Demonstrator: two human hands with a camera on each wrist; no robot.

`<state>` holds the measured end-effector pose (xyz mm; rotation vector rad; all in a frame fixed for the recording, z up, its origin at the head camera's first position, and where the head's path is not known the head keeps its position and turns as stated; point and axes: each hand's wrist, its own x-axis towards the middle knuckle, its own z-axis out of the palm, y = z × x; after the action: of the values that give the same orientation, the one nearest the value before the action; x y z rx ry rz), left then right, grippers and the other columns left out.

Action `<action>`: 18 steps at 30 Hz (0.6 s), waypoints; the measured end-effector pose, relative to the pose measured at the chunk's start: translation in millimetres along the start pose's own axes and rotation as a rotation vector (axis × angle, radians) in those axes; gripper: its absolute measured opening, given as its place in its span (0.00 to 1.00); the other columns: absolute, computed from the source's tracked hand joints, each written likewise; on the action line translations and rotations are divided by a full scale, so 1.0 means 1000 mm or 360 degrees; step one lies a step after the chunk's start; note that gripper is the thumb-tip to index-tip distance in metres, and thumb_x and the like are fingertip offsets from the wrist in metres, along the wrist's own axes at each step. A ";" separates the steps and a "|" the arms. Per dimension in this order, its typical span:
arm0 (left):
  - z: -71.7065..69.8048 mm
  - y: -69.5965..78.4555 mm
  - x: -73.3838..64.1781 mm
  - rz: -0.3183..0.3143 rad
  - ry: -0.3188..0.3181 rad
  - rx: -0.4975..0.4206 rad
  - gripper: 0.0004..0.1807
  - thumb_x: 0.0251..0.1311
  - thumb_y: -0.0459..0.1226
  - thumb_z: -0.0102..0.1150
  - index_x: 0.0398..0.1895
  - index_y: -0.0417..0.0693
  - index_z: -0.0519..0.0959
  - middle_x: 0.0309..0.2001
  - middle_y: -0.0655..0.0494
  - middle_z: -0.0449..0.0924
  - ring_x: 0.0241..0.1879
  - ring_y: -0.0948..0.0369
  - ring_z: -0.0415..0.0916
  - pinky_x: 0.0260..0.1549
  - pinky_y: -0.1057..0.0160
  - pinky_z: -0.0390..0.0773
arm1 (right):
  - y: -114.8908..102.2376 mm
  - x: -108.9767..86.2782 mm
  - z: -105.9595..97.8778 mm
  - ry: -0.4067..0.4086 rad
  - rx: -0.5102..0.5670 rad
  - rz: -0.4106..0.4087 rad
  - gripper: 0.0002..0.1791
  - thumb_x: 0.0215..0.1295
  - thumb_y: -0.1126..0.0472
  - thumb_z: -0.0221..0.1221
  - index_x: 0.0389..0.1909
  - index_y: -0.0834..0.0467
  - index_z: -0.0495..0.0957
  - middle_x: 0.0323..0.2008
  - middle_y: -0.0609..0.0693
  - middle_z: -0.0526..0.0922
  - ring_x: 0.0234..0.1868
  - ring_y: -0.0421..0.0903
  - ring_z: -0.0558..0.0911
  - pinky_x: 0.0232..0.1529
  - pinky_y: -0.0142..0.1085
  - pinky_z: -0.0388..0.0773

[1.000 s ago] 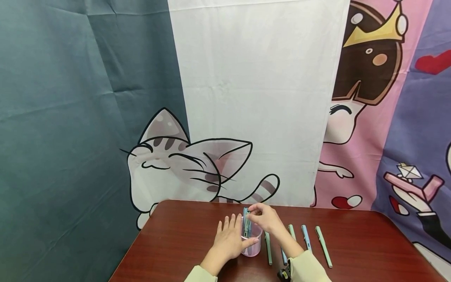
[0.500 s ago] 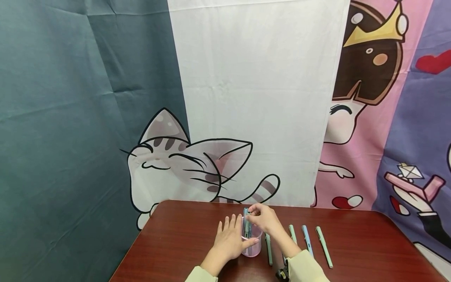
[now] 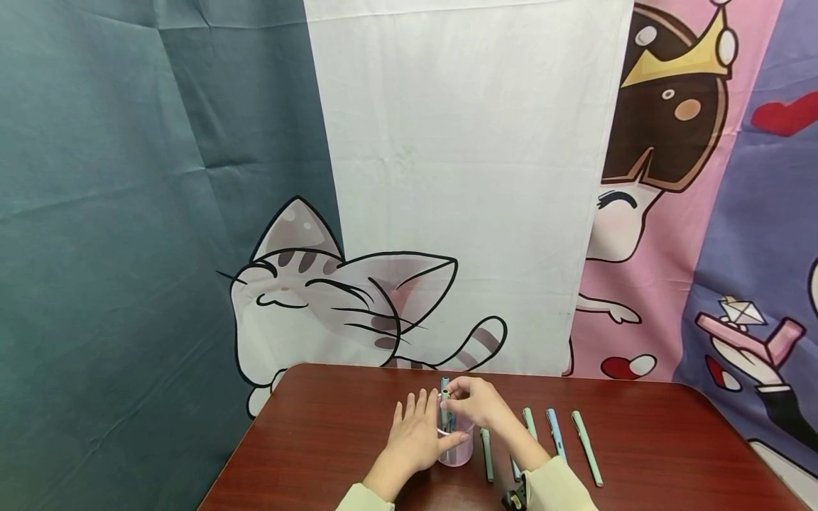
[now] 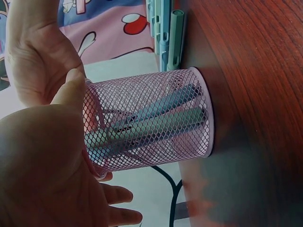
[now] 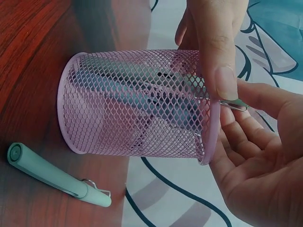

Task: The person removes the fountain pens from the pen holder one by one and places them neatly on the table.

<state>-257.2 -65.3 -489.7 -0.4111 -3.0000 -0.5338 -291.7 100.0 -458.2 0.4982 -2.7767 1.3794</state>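
Note:
A pink mesh pen cup [image 3: 461, 451] stands upright on the table. My left hand [image 3: 415, 433] rests against its left side, fingers straight and spread, with the thumb lying across the front by the rim. Over the opening, my right hand [image 3: 478, 403] pinches the top end of a green pen [image 5: 234, 104] whose lower part is inside the cup. A blue pen [image 3: 444, 383] stands beside it. Through the mesh in the left wrist view, blue and green pens [image 4: 165, 103] lean together; their exact number is hard to tell. My right fingertips are partly hidden in the head view.
Right of the cup, several pens lie in a row, among them a near green pen [image 3: 488, 458], a blue pen [image 3: 556, 433] and a far-right green pen [image 3: 587, 448]. The brown table [image 3: 319, 440] ends at a cartoon-printed curtain [image 3: 460, 177].
My right hand has lowered slightly, and the green pen's top end now shows in front of the blue one, a little farther left. My left hand stays at the cup.

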 end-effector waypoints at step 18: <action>0.000 0.000 -0.001 0.0003 0.0014 -0.0013 0.57 0.56 0.72 0.55 0.77 0.42 0.59 0.75 0.38 0.61 0.75 0.38 0.55 0.71 0.35 0.53 | 0.002 -0.001 -0.003 -0.0020 0.0076 -0.0096 0.11 0.63 0.56 0.69 0.42 0.57 0.83 0.35 0.45 0.86 0.35 0.41 0.83 0.36 0.36 0.81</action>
<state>-256.4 -65.7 -489.6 -0.4106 -2.9898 -0.5468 -291.2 103.9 -457.8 0.5891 -2.7201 1.4379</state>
